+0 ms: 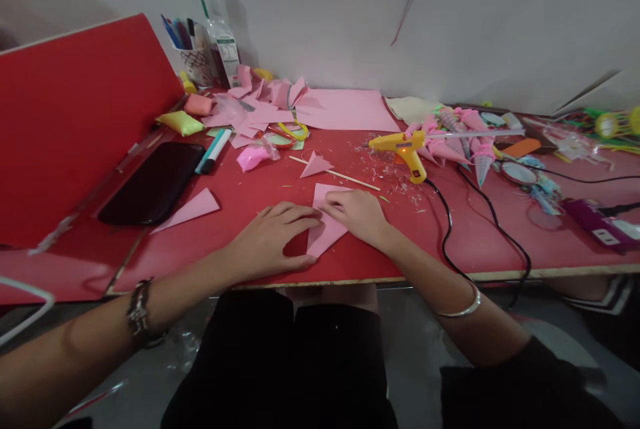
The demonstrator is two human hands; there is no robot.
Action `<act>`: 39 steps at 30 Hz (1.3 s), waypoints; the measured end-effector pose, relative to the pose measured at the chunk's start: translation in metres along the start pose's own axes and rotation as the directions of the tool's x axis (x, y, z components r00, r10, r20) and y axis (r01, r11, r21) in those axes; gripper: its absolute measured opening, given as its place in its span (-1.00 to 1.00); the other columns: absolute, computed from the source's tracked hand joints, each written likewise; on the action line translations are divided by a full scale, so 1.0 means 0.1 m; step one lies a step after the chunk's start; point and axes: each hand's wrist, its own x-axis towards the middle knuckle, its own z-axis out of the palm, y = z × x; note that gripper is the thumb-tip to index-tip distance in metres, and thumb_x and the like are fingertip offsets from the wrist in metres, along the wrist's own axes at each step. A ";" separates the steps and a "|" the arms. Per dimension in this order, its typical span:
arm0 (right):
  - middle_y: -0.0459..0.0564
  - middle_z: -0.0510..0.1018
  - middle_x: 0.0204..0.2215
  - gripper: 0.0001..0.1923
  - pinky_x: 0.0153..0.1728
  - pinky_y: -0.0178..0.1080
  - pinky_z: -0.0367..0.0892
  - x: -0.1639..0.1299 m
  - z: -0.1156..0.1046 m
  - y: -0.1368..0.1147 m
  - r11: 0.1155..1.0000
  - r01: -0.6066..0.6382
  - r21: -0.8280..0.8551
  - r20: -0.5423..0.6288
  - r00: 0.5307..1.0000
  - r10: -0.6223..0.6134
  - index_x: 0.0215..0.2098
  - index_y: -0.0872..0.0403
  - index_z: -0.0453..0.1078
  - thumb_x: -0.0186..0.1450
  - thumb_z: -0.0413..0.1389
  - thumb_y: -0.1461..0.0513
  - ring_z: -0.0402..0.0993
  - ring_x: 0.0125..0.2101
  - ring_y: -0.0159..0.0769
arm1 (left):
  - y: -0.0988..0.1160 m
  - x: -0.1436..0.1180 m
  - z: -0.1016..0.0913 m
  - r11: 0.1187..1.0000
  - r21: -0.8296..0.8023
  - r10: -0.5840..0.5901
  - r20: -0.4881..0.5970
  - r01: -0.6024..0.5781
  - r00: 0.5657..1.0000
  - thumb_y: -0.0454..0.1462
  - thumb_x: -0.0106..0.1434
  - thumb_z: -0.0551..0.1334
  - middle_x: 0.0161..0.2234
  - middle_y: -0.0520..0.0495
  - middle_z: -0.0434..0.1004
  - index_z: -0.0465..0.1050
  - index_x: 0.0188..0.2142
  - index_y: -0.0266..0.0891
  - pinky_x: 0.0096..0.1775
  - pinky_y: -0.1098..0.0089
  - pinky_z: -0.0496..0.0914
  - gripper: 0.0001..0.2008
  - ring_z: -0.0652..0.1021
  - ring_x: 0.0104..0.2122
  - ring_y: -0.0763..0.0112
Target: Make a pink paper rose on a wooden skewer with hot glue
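A pink sheet of paper (pixel 326 232), which looks folded, lies on the red table near its front edge. My left hand (pixel 274 236) rests flat at the paper's left side, thumb and fingers apart, its fingertips touching the edge. Over the upper right part of the sheet, my right hand (pixel 357 214) is closed, with curled fingers pressed onto the paper. Just beyond are a small pink paper triangle (pixel 315 164) and a thin wooden stick (pixel 350 180). To the left, a pink paper wedge (pixel 193 209) sits beside a black phone (pixel 153 182).
A yellow glue gun (pixel 403 149) lies at right, its black cord (pixel 445 216) running over the table edge. Pink paper cones (pixel 453 139) pile behind it. Pink scraps (pixel 260 106), a bottle (pixel 223 42) and a pen cup (pixel 195 62) stand at back left. A purple power strip (pixel 600 226) is far right.
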 end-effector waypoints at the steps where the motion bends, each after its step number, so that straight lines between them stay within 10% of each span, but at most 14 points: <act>1: -0.14 0.40 -0.58 -0.67 -0.59 -0.38 -0.14 0.00 0.00 0.00 1.000 0.000 0.000 0.001 1.000 0.000 -0.56 0.08 0.30 0.23 -0.09 0.08 0.22 -0.55 -0.46 | 0.00 -0.01 0.00 1.000 0.002 -0.003 0.001 0.003 1.000 0.01 0.09 0.07 0.05 -0.03 0.26 0.23 0.02 -0.10 -0.02 0.17 0.16 -0.49 0.25 0.00 0.20; 13: 0.01 0.45 -0.40 -0.80 -0.42 -0.35 0.12 -0.02 -0.09 0.01 0.991 0.133 0.028 -0.009 0.991 -0.133 -0.31 0.15 0.33 0.23 -0.07 0.21 0.33 -0.38 -0.33 | 0.00 -0.05 -0.05 0.993 0.105 0.052 0.018 -0.054 0.998 -0.03 0.06 0.09 0.14 -0.04 0.13 0.17 0.06 -0.13 0.09 0.13 0.01 -0.43 0.19 0.08 0.19; 21: 0.08 0.39 -0.22 -0.71 -0.13 -0.19 0.19 -0.42 -0.15 -0.03 0.839 0.534 0.107 -0.091 0.846 -0.526 -0.22 0.09 0.42 0.25 -0.12 0.29 0.24 -0.14 -0.27 | -0.02 -0.06 -0.02 0.995 0.081 0.054 0.007 -0.054 0.999 -0.02 0.03 0.10 0.12 -0.11 0.17 0.18 0.06 -0.16 0.07 0.09 0.04 -0.40 0.20 0.07 0.16; 27: 0.08 0.39 -0.18 -0.69 -0.11 -0.15 0.18 -0.59 -0.04 -0.06 0.788 0.605 0.117 -0.068 0.796 -0.601 -0.14 0.06 0.40 0.24 -0.10 0.27 0.20 -0.14 -0.26 | -0.03 -0.06 0.01 0.995 0.077 0.063 -0.012 -0.062 0.998 -0.03 0.04 0.10 0.13 -0.04 0.15 0.20 0.04 -0.11 0.08 0.09 0.03 -0.44 0.19 0.08 0.18; 39: 0.08 0.28 -0.04 -0.71 -0.02 0.03 0.09 -0.65 -0.12 0.28 0.942 0.333 0.029 -0.064 0.941 -0.331 -0.15 -0.08 0.41 0.23 -0.06 0.13 0.11 -0.02 -0.14 | -0.01 -0.05 -0.02 0.997 0.063 0.037 0.035 -0.040 0.999 -0.03 0.01 0.13 0.15 -0.03 0.11 0.18 0.05 -0.05 0.09 0.07 0.00 -0.42 0.16 0.09 0.15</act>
